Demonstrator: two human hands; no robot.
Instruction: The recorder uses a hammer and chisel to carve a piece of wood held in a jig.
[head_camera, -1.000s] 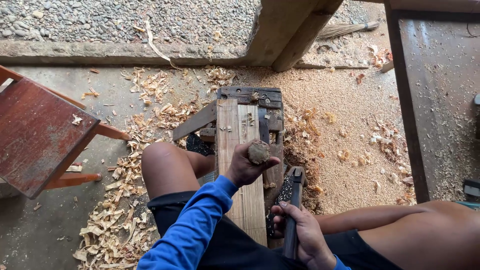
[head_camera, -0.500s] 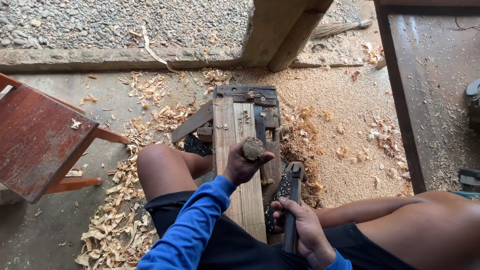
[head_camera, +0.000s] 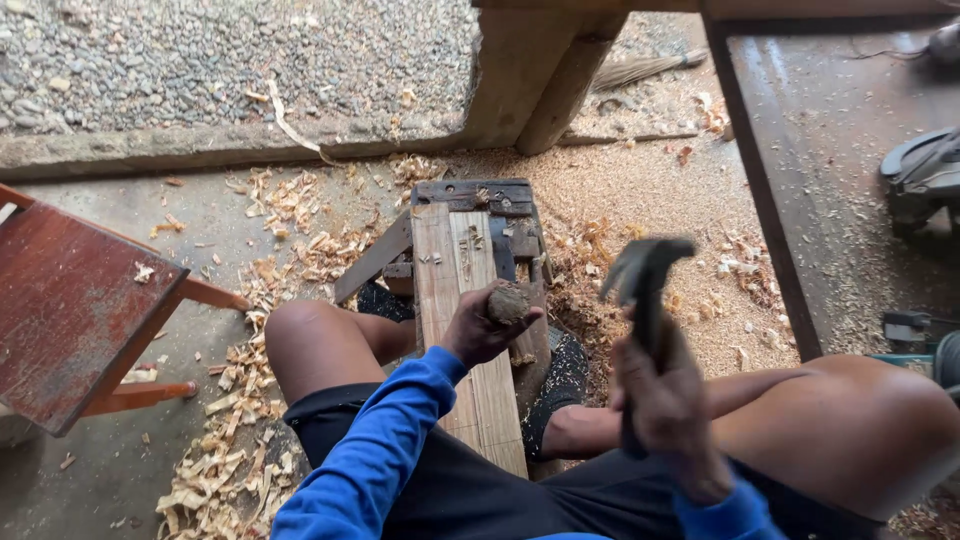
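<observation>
- Left hand (head_camera: 478, 335) closes around a small rough wooden knob (head_camera: 508, 304), pressing it onto the plank (head_camera: 470, 340); the knob looks light, hard and uneven, so the wrapped fingers keep it from rolling.
- Right hand (head_camera: 668, 400) clenches the handle low on a raised hammer (head_camera: 640, 285), its head-heavy, stiff end above the fist.

Left hand (head_camera: 478, 330) reaches forward, fingers curled shut; right hand (head_camera: 665, 400) is raised in a fist

Red wooden chair (head_camera: 70, 310), left; wood shavings (head_camera: 250, 400) lower left; gravel (head_camera: 200, 60) upper left; broom (head_camera: 640, 68) top centre.
</observation>
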